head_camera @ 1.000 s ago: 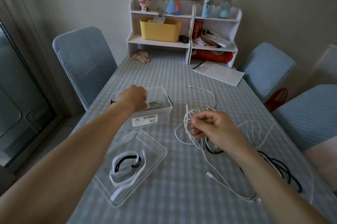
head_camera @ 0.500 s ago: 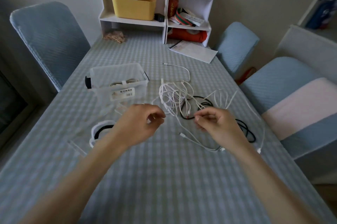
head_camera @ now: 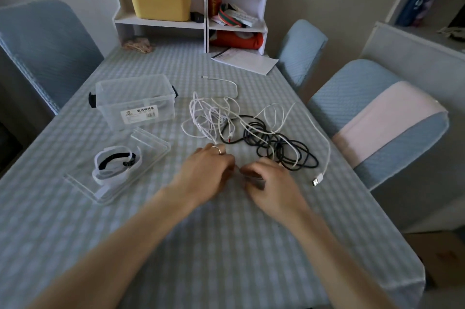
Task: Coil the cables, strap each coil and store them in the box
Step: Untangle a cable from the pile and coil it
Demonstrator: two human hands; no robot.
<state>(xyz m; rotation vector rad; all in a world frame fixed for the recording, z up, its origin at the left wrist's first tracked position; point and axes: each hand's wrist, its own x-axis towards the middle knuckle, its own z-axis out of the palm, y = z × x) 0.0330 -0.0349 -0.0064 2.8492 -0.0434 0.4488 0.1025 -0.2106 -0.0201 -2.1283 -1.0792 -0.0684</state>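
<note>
A long table (head_camera: 125, 245) under a blue-and-white checked cloth fills the room, with padded blue chairs (head_camera: 47, 49) drawn up on both sides. At its far end stands a white shelf unit (head_camera: 206, 6) holding a yellow bin (head_camera: 161, 4) and a red can (head_camera: 214, 1); a sheet of paper (head_camera: 247, 60) lies just in front of it.

On the left half sits the clear plastic box (head_camera: 137, 101), open on top, with something pale inside that I cannot make out. Its lid (head_camera: 148, 142) lies upturned nearer the person, carrying white straps (head_camera: 100, 174) and a black strap (head_camera: 114, 159).

To the right of the box sprawls a loose tangle of white cables (head_camera: 210, 113), overlapping a black cable (head_camera: 281, 150) in rough loops. One white lead runs out right to a USB plug (head_camera: 318, 179).

Both hands meet at the tangle's near edge. The left hand (head_camera: 206, 172), a ring on one finger, has its fingers curled inward, and the right hand (head_camera: 270, 183) is curled likewise; they seem to pinch a thin white cable between them, though blur hides the exact grip.
</note>
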